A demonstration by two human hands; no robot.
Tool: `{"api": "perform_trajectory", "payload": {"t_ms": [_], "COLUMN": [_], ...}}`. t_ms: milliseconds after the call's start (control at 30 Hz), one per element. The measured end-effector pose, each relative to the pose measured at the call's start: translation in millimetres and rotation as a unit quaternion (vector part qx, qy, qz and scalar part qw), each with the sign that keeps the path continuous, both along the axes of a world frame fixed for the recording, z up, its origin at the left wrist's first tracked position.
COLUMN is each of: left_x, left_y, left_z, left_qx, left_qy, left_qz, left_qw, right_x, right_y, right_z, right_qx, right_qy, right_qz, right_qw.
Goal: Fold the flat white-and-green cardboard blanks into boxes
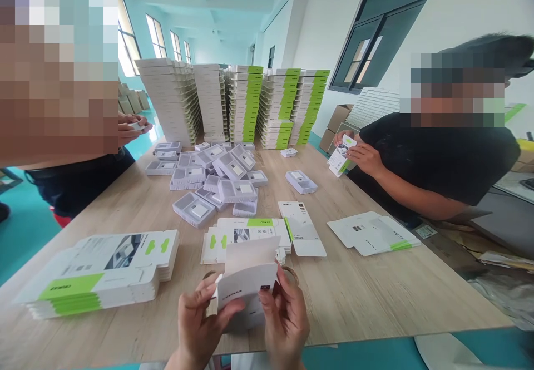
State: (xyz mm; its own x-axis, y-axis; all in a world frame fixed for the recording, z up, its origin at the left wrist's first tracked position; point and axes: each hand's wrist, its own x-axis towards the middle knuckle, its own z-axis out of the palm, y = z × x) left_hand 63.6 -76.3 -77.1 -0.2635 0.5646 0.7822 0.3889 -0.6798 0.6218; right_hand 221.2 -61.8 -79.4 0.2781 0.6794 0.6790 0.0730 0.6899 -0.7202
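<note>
A white printed cardboard box, partly folded, is held between my two hands above the front edge of the table. Its flap stands up at the far side. My left hand grips the left side of the box, thumb across the front panel. On the right side, my right hand has its thumb on the front near a small black mark and its fingers behind. Just beyond lies a stack of flat box blanks, with a single blank leaning beside it.
A thick stack of flat blanks lies at the left. Plastic trays are heaped mid-table, before tall stacks of boxes. More blanks lie right. A co-worker at right holds a box; another person stands left.
</note>
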Motion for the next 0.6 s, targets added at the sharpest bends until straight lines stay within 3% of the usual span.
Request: {"api": "perform_trajectory", "payload": {"t_ms": [133,200,333,433,500,600], "left_x": [1,-1,-10,-18,-21,-21], "left_y": [0,1,-2,-6,-7,-9], "left_z": [11.6,20.2,32.6,36.9,39.6,46.1], "left_qx": [0.010,-0.006,-0.028,-0.041,-0.060,-0.082], "left_qy": [-0.005,0.016,0.087,0.119,0.131,0.145], "left_qz": [-0.028,-0.075,-0.187,-0.224,-0.229,-0.238], "left_qw": [1.000,0.997,0.978,0.966,0.963,0.957], "right_x": [4,11,32,51,61,67], "right_y": [-13,-18,-14,1,14,35], "right_z": [-3.7,4.7,49.0,90.8,113.1,132.4], "right_qx": [-0.005,-0.018,-0.126,-0.213,-0.171,0.005], "right_qy": [-0.016,0.013,0.094,-0.007,-0.146,-0.283], "right_qz": [-0.007,0.041,0.187,0.227,0.239,0.278], "right_qw": [1.000,0.999,0.970,0.950,0.945,0.918]}}
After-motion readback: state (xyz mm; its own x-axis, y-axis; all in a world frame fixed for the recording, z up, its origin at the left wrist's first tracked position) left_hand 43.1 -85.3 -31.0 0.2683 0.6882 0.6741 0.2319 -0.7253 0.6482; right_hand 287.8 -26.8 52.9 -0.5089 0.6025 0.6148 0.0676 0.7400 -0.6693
